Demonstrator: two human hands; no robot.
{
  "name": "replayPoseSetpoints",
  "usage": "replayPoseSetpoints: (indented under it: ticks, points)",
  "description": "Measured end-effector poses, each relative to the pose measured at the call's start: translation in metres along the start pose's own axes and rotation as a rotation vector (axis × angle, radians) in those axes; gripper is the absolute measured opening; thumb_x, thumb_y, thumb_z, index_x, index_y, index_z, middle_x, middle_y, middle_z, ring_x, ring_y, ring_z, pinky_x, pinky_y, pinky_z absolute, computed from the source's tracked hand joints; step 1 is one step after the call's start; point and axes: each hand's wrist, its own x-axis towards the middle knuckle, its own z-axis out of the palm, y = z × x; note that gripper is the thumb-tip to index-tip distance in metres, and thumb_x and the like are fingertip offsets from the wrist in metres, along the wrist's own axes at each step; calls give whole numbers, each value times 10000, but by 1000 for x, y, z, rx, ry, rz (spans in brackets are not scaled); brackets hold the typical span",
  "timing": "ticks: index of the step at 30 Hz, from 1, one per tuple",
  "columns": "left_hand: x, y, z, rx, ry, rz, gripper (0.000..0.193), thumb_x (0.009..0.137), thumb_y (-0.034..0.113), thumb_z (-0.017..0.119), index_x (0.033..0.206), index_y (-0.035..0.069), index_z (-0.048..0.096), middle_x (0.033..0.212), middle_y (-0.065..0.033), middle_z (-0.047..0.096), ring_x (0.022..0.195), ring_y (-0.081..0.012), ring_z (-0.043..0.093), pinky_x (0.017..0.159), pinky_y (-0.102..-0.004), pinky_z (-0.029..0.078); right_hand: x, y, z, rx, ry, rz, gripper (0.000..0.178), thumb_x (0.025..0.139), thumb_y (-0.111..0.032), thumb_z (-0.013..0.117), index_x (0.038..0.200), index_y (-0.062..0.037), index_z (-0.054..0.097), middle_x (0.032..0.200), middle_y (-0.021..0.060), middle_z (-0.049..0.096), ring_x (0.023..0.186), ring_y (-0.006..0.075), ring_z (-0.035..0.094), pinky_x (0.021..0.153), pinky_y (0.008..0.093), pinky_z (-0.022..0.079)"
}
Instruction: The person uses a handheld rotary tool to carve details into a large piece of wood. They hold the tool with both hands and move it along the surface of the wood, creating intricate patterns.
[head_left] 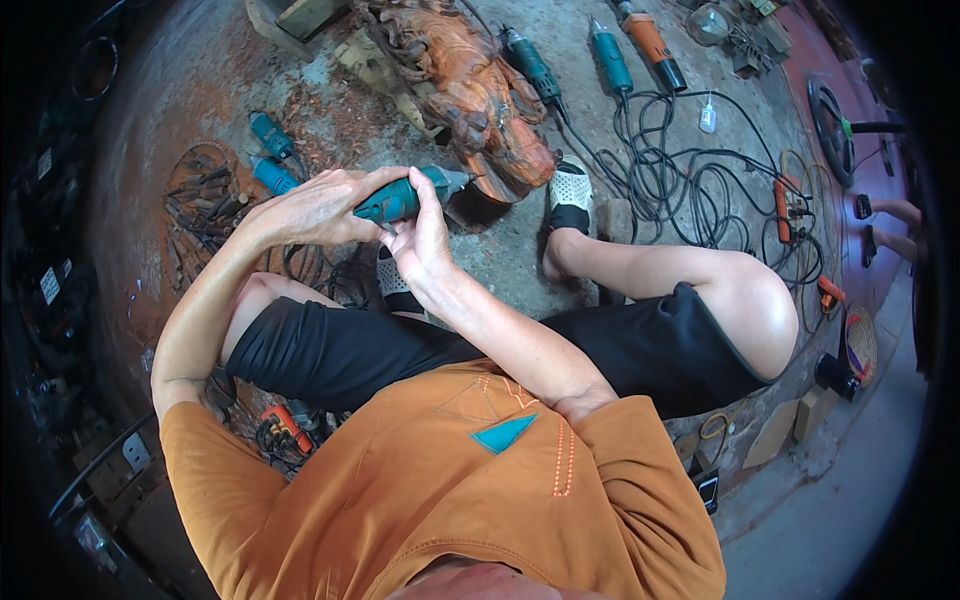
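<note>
A teal die grinder [392, 203] is held in both hands between my knees. My left hand [318, 207] is closed round its rear and upper side, with the fingers partly hidden. From below and the right, my right hand [424, 238] grips the front part, thumb along the body. The grinder's narrow nose and thin bit point right, at the lower end of a reddish-brown wood carving [462, 75]. Whether the bit touches the wood, I cannot tell. The carving lies on the floor with a paler wood block [380, 75] against its left side.
Two teal grinders [530, 65] [609, 58] and an orange one [652, 42] lie beyond the carving, their black cords [655, 170] tangled at right. More teal tools [272, 135] and a round heap of chisels [203, 195] sit at left. My shoe [571, 190] stands beside the carving.
</note>
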Motion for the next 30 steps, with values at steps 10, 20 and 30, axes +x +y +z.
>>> replayPoseSetpoints:
  ticks: [10,20,30]
  points:
    - [1,-3,2,26,44,-134,800,710,176,706,1434,77,380,1175,-231,630,1027,-384,632,876,-477,501,16,-6,2,-18,-48,58,452,882,-476,641,1161,-134,542,1078,30,604,1017,160,585,844,410,452]
    - [7,-3,8,40,125,-168,805,704,201,670,1442,90,369,1073,-248,643,945,-393,641,825,-485,503,27,-11,4,-31,-64,55,436,893,-464,635,1163,-132,551,1092,37,611,1018,183,592,856,436,468]
    - [8,-5,8,60,71,-94,792,723,194,702,1434,83,371,1057,-244,648,946,-387,643,827,-473,498,16,-11,3,24,-36,57,340,911,-425,626,1107,-153,571,1052,7,628,994,163,610,869,426,502]
